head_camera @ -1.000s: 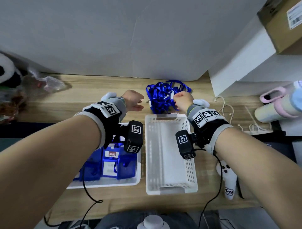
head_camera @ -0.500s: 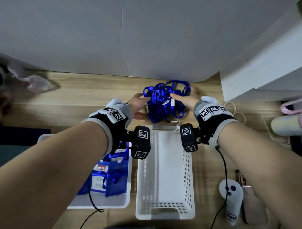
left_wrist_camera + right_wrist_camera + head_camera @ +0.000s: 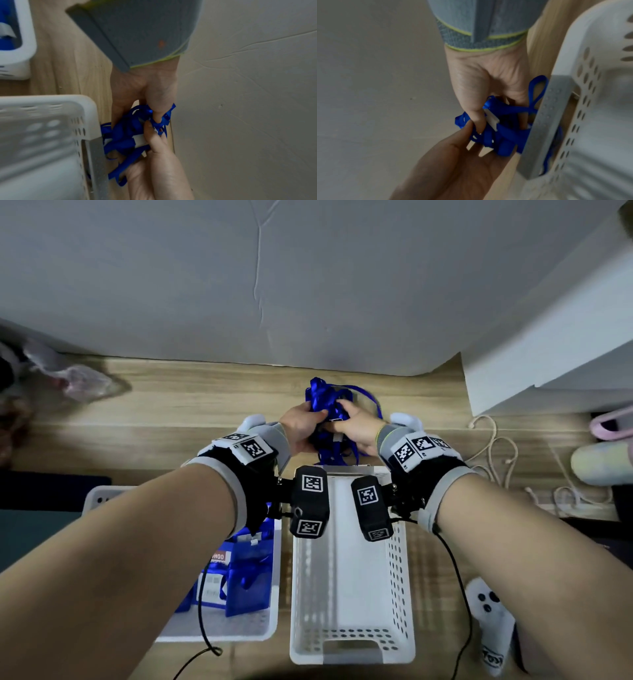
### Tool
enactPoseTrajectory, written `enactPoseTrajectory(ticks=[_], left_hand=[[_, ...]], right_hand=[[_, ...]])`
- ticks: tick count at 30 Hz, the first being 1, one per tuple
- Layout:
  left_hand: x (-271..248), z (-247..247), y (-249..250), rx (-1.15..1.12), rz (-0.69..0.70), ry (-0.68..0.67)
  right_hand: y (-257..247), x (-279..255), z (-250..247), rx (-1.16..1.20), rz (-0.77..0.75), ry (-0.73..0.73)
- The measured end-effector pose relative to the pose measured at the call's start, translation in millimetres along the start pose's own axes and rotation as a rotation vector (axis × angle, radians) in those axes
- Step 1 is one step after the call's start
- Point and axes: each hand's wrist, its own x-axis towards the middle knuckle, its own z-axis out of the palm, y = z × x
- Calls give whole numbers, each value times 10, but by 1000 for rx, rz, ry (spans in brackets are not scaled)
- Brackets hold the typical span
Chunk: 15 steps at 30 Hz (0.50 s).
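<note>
The left hand (image 3: 300,426) and right hand (image 3: 359,426) have closed in, each grip now curled round the blue lanyard tangle (image 3: 325,397), which is bunched tight at 12 o'clock of the white basket (image 3: 352,657). It looks gathered and ready to lift.

The blue straps (image 3: 323,400) were bunched up in one messy ball. They were thin, flat and shiny. Lots of loops crossed over each other and stuck out on all sides. A small white piece (image 3: 491,119) sat in the middle of the tangle. The ball was squeezed between the left grip (image 3: 301,426) and the right grip (image 3: 358,428), one on each side. A few loose loops hung down, right by the grey end of the white basket (image 3: 399,577). The ball was over the wooden desk (image 3: 205,409), near the wall, just past the basket's far end. I could not tell if it touched the desk.
</note>
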Motion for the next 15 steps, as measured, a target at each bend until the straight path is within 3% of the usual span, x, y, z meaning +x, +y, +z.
enactPoseTrajectory(ticks=[3,9,15], left_hand=[[-85,11,99,-4,81,20],[-491,33,364,7,254,13],[-1006,18,448,28,387,-20]], right_hand=[[-106,-80,-20,-110,-96,90],[-427,-518,-42,-37,-292,151],[-581,-1037,58,3,-395,197]])
